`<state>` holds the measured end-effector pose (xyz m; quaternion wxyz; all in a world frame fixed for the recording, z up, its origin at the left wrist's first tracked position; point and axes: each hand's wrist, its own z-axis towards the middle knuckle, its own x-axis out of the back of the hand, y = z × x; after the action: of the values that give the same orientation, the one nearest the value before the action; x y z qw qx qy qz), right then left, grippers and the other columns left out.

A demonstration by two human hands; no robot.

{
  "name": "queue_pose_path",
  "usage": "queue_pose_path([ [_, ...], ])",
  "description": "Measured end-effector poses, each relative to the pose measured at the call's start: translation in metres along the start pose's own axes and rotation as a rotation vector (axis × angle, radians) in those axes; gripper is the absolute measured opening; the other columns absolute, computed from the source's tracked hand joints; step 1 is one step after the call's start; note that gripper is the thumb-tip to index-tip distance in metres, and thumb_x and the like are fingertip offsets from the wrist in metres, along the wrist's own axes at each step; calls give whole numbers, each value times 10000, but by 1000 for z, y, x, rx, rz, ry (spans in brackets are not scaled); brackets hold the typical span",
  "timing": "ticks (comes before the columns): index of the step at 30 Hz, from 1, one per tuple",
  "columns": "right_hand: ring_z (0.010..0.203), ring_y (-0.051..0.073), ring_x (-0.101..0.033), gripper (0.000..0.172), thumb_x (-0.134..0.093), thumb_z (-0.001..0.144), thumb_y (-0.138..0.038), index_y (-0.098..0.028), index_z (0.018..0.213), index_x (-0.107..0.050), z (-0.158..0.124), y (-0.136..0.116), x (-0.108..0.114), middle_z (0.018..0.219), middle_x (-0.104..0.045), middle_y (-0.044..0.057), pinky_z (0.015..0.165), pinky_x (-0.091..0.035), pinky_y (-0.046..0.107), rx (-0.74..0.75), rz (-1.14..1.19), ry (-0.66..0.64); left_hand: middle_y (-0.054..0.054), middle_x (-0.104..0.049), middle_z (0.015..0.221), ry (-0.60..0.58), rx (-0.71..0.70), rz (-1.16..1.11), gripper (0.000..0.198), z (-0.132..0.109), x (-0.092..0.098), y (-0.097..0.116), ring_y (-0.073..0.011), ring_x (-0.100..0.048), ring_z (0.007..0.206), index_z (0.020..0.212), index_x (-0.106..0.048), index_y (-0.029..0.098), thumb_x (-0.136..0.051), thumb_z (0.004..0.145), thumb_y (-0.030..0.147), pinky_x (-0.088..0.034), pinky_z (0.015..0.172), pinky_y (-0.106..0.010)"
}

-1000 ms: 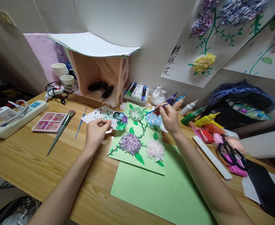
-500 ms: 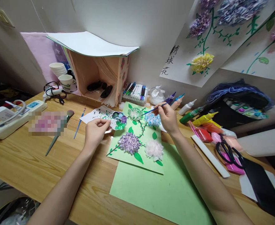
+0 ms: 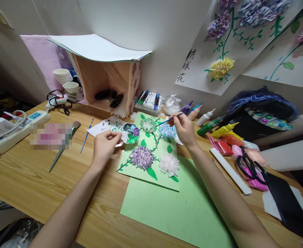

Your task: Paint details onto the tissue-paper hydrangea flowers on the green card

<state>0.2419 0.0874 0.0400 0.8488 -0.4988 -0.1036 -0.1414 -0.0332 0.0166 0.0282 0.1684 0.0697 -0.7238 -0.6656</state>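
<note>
My left hand [image 3: 106, 143] pinches the edge of a round paint palette [image 3: 131, 133] with green, purple and dark paint in its wells. Between the fingers of my right hand [image 3: 183, 129] is a thin blue paintbrush [image 3: 166, 120], its tip at the right side of the green-and-white paper flower [image 3: 148, 124]. That flower is on a light green card [image 3: 141, 176], along with a blue flower [image 3: 167, 131], a purple flower [image 3: 141, 157] and a pale pink flower [image 3: 169, 164]. Painted stems and green leaves run between them.
Larger green paper [image 3: 166, 213] lies under the card. On the left are a second blue brush [image 3: 86, 136], a large brush [image 3: 57, 160] and a power strip [image 3: 17, 132]. Markers [image 3: 149, 101] stand behind; paint bottles [image 3: 205, 117] and black-handled scissors [image 3: 251, 168] are on the right.
The whole view has shifted very slightly. Both hands keep their holds, and the brush tip stays by the green-and-white flower.
</note>
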Motion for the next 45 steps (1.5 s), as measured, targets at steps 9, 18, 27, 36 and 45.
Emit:
queue_pose_path([
  [9, 655, 138, -621, 171, -481, 893, -333, -188, 857, -564, -2, -4, -1, 722, -629, 3, 635, -498, 292, -14, 29, -45, -52, -704, 619, 6, 15, -35, 256, -1, -2, 1, -163, -672, 571, 703, -690, 121, -750, 615, 354, -545, 577, -227],
  [18, 652, 142, -607, 180, -500, 881, -363, -200, 849, -569, 3, -1, 4, 774, -600, 12, 625, -507, 308, 7, 71, 79, -32, -697, 607, 7, 37, -25, 220, -3, -4, 3, -146, -667, 564, 695, -681, 120, -731, 627, 323, -542, 564, -204],
  [27, 679, 149, -621, 173, -489, 895, -350, -201, 867, -571, 0, -2, 0, 767, -620, 16, 648, -513, 313, 4, 2, 23, -40, -697, 622, -1, 43, -35, 246, -2, -3, 0, -146, -668, 563, 711, -681, 114, -735, 625, 338, -541, 569, -211],
  [36, 607, 151, -619, 147, -511, 899, -340, -240, 824, -588, -2, -34, 5, 688, -600, 14, 554, -516, 300, 85, 241, 68, -35, -677, 595, -21, 27, -57, 259, -4, -6, -2, -152, -659, 544, 709, -671, 112, -738, 635, 351, -553, 548, -229],
  [45, 710, 160, -652, 163, -457, 938, -289, -232, 866, -591, -26, -59, -15, 800, -628, 34, 648, -544, 322, 160, 109, -289, -43, -687, 658, -70, -9, -80, 287, -10, -11, 0, -144, -654, 589, 709, -668, 110, -729, 655, 385, -573, 555, -230],
])
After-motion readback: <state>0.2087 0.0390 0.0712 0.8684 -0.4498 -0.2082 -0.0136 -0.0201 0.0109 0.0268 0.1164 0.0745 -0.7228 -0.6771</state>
